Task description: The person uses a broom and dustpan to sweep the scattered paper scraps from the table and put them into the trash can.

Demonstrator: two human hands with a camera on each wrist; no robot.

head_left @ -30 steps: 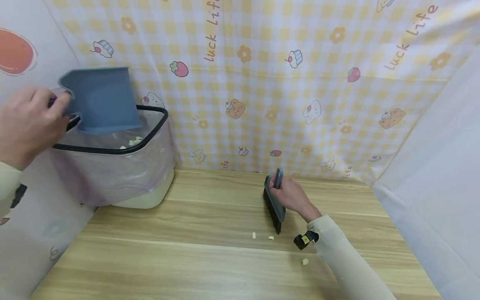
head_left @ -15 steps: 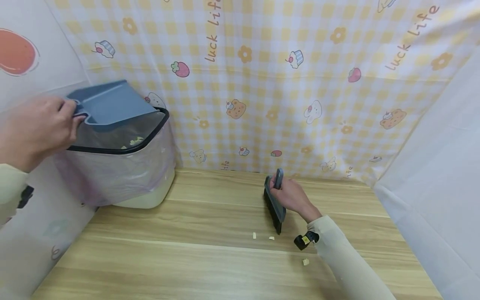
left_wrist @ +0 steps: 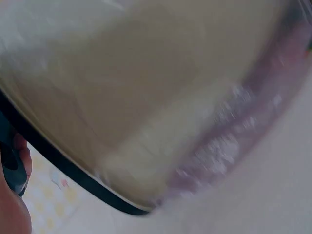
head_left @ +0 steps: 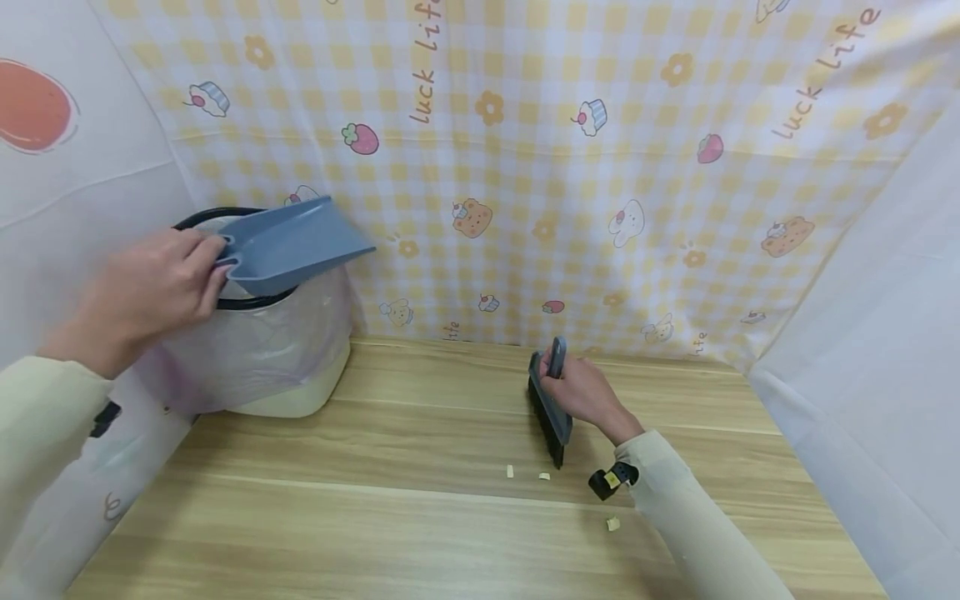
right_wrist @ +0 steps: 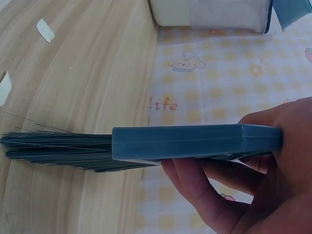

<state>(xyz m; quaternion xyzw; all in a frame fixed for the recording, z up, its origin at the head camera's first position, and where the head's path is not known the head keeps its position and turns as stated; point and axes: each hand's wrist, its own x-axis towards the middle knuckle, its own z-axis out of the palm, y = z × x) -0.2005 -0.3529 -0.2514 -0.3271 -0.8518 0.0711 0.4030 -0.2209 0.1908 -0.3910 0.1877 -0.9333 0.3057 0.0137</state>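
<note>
My left hand (head_left: 153, 287) grips a blue dustpan (head_left: 300, 242) by its handle. The pan is over the trash bin (head_left: 296, 400), its front edge pointing right past the black rim (head_left: 258, 303). A clear, purple-tinted bag (head_left: 255, 354) lines the bin; its contents are hidden under the pan. On the table's right half, my right hand (head_left: 588, 390) holds a blue-grey hand brush (head_left: 553, 417), dark bristles (right_wrist: 63, 148) at the wood. Small pale scraps lie close by: a strip (head_left: 510, 472), a second bit (head_left: 544, 476) and a crumpled piece (head_left: 612, 523).
The wood-grain table (head_left: 375, 533) meets a checked cloth wall (head_left: 487, 208) at the back. White cloth hangs at the left and the right (head_left: 877, 333). The bin stands in the back left corner, against the cloth.
The dustpan has moved right and down with my left hand, from a steep tilt to a flatter one across the bin. My right hand and the brush have stayed still.
</note>
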